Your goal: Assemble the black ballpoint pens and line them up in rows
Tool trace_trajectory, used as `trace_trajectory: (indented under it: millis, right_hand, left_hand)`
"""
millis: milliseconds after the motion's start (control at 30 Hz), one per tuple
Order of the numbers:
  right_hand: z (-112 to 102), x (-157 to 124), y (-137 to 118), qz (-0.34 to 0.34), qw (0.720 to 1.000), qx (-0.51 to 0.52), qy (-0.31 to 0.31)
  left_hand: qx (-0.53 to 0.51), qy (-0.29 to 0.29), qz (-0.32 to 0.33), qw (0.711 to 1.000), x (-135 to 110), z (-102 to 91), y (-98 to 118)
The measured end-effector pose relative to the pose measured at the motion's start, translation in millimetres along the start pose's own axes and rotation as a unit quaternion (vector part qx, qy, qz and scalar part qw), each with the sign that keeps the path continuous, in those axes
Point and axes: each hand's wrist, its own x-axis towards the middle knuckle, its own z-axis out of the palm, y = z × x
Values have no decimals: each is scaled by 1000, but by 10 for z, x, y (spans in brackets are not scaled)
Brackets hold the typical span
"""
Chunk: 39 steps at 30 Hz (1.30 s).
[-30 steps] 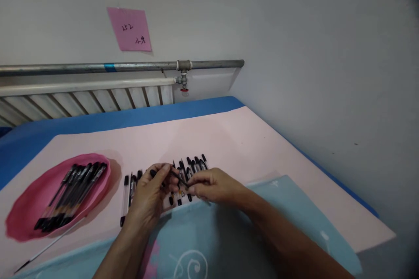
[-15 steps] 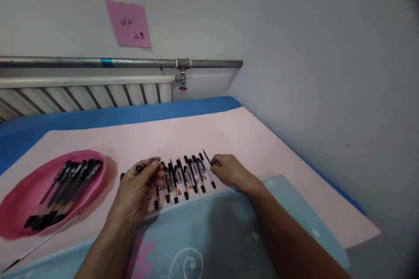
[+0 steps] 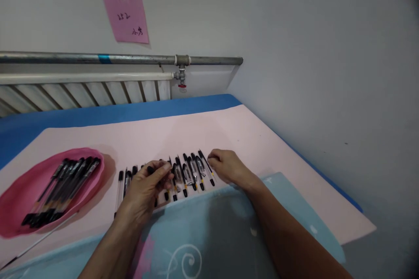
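Left hand (image 3: 147, 186) curled round a black pen part (image 3: 150, 169); right hand (image 3: 227, 165) bunched beside loose pens (image 3: 186, 172), couldn't tell its grip. Looked like parts-handling, so next needed neat pinching.

A pink paper note (image 3: 126, 18) with dark handwriting hangs on the pale wall (image 3: 310, 74). Below it runs a metal pipe (image 3: 137, 59) wrapped at one spot with blue tape (image 3: 104, 58); a red-handled valve (image 3: 182, 79) drops from its fitting. Beneath stands a white radiator (image 3: 78, 95), behind a blue surface (image 3: 131, 114). Nearest the camera spreads light-blue cloth (image 3: 235, 222) bearing a white spiral (image 3: 190, 260).
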Motion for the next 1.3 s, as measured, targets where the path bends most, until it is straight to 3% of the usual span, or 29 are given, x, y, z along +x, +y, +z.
trace_trajectory:
  millis: [67, 167, 233, 333, 467, 567, 667, 767, 900, 1167, 1300]
  right_hand:
    - [42, -46, -99, -6, 989, 135, -52]
    - [149, -114, -243, -7, 940, 305, -156]
    - [207, -145, -307, -11, 919, 356, -166]
    - [239, -171, -345, -13, 911, 378, -163]
    - [252, -205, -363, -23, 918, 359, -168]
    - [259, -216, -371, -38, 940, 306, -146]
    - [192, -174, -312, -32, 975, 199, -90]
    - [36, -99, -168, -8, 999, 36, -22]
    - [-131, -56, -1, 29, 992, -104, -61]
    - [-141, -95, 0, 11, 991, -82, -101]
    - [-124, -105, -78, -3, 999, 11, -37]
  left_hand:
    - [21, -23, -10, 999, -38, 48, -48]
    - [51, -66, -29, 996, -94, 104, -114]
    - [61, -78, -35, 994, -113, 121, -141]
    - [69, -77, -38, 994, -105, 119, -157]
    - [81, -76, -38, 993, -88, 106, -175]
    - [99, -102, -36, 989, -93, 107, -182]
    - [115, -120, -36, 985, -100, 102, -154]
    - [106, -95, -47, 989, -97, 83, -101]
    - [84, -65, -62, 992, -82, 60, -56]
    - [24, -72, -88, 993, -100, 109, -60]
    - [-25, -85, -87, 992, -132, 163, -88]
